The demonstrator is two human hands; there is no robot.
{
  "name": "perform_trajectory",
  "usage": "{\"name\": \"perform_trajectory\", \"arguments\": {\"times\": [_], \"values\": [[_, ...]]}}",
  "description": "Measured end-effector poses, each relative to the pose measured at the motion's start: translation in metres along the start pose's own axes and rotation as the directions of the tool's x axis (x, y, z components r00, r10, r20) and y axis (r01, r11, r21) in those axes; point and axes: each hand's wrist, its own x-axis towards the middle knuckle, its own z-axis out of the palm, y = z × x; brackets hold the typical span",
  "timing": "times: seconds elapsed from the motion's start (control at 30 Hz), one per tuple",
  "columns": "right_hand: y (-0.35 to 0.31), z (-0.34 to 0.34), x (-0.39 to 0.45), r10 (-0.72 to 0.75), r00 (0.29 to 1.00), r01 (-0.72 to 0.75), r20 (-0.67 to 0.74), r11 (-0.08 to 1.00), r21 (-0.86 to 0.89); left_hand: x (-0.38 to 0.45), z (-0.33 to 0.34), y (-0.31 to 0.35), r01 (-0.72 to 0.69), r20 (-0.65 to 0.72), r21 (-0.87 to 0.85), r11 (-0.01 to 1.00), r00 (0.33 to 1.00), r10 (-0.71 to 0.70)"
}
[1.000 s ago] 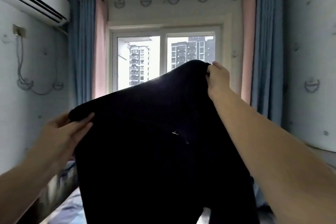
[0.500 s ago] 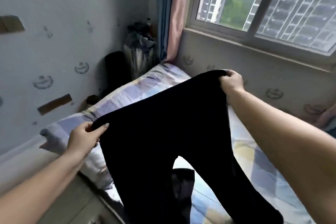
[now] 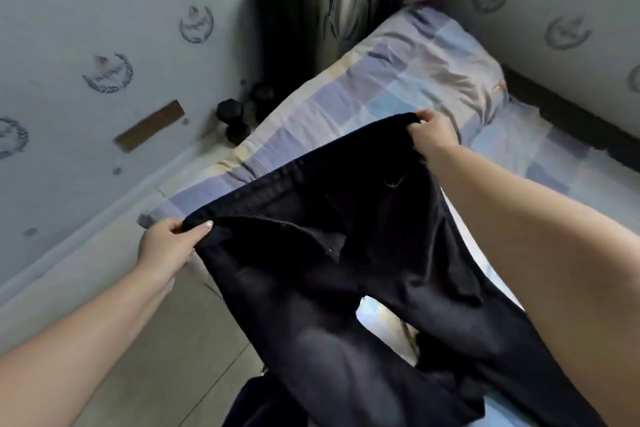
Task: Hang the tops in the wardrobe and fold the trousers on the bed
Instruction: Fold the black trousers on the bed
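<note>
I hold a pair of black trousers (image 3: 346, 270) spread by the waistband over the near edge of the bed (image 3: 398, 80). My left hand (image 3: 166, 250) pinches the left end of the waistband above the floor. My right hand (image 3: 433, 135) grips the right end over the checked sheet. Both legs hang down toward me, and a small pale logo shows near the right hip. More dark cloth (image 3: 446, 381) lies bunched on the bed under the hanging legs.
A pillow (image 3: 450, 73) lies at the head of the bed by the far wall. Black dumbbells (image 3: 235, 118) and a tall dark roll (image 3: 277, 38) stand on the floor in the corner. Beige tiled floor (image 3: 138, 340) runs along the left wall.
The view has dropped from the window to the bed and floor. Both hands have lowered the trousers, still holding the waistband ends, so the legs now hang over the bed edge.
</note>
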Motion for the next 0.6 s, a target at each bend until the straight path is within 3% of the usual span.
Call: {"name": "perform_trajectory", "arguments": {"times": [0.23, 0.33, 0.43, 0.5, 0.6], "values": [[-0.033, 0.173, 0.088, -0.031, 0.994, 0.033, 0.109, 0.999, -0.013, 0.170, -0.008, -0.034, 0.153, -0.030, 0.004, 0.988, 0.988, -0.153], [-0.015, 0.239, 0.103, 0.006, 0.977, -0.012, 0.211, 1.000, 0.026, 0.217, 0.006, -0.065, 0.196, -0.033, 0.048, 0.979, 0.980, -0.194], [0.025, 0.293, 0.090, 0.065, 0.937, -0.047, 0.344, 0.997, -0.060, 0.246, 0.026, -0.091, 0.241, -0.040, 0.121, 0.963, 0.970, -0.238], [0.057, 0.320, 0.067, 0.081, 0.895, 0.001, 0.438, 0.983, -0.183, 0.258, 0.034, -0.098, 0.130, -0.082, 0.328, 0.936, 0.991, -0.109], [0.105, 0.352, 0.038, 0.089, 0.834, 0.143, 0.544, 0.918, -0.370, 0.273, 0.056, -0.102, -0.214, 0.046, 0.644, 0.734, 0.969, 0.241]]}}
